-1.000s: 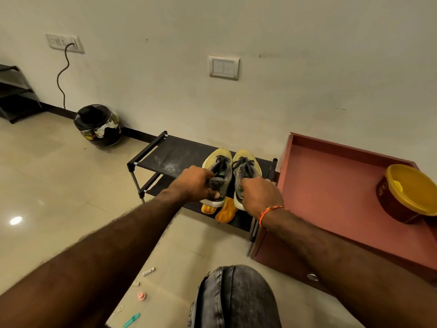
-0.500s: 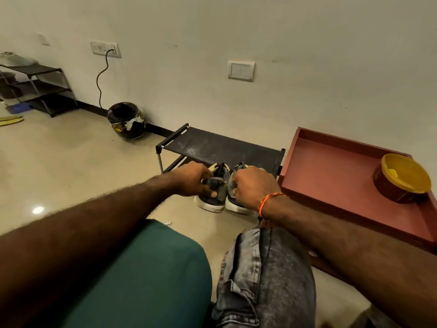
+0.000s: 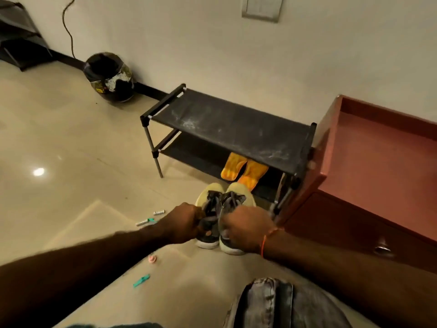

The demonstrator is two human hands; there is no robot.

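Note:
Two yellow-and-grey sneakers stand side by side on the floor in front of a black two-tier shoe rack [image 3: 227,124]. My left hand [image 3: 184,223] grips the heel end of the left sneaker [image 3: 209,197]. My right hand [image 3: 248,228], with an orange thread at the wrist, grips the heel end of the right sneaker [image 3: 238,192]. The toes point toward the rack. Both hands hide the rear halves of the shoes.
A pair of orange slippers [image 3: 243,171] lies on the rack's lower shelf. A red-brown cabinet [image 3: 369,166] stands right of the rack. A black helmet [image 3: 108,78] sits by the wall. Small batteries and plastic bits [image 3: 149,221] are scattered on the tiled floor.
The sneakers have come off the rack's top shelf and now rest on the floor in front of it, both hands still gripping them. The view has tilted downward.

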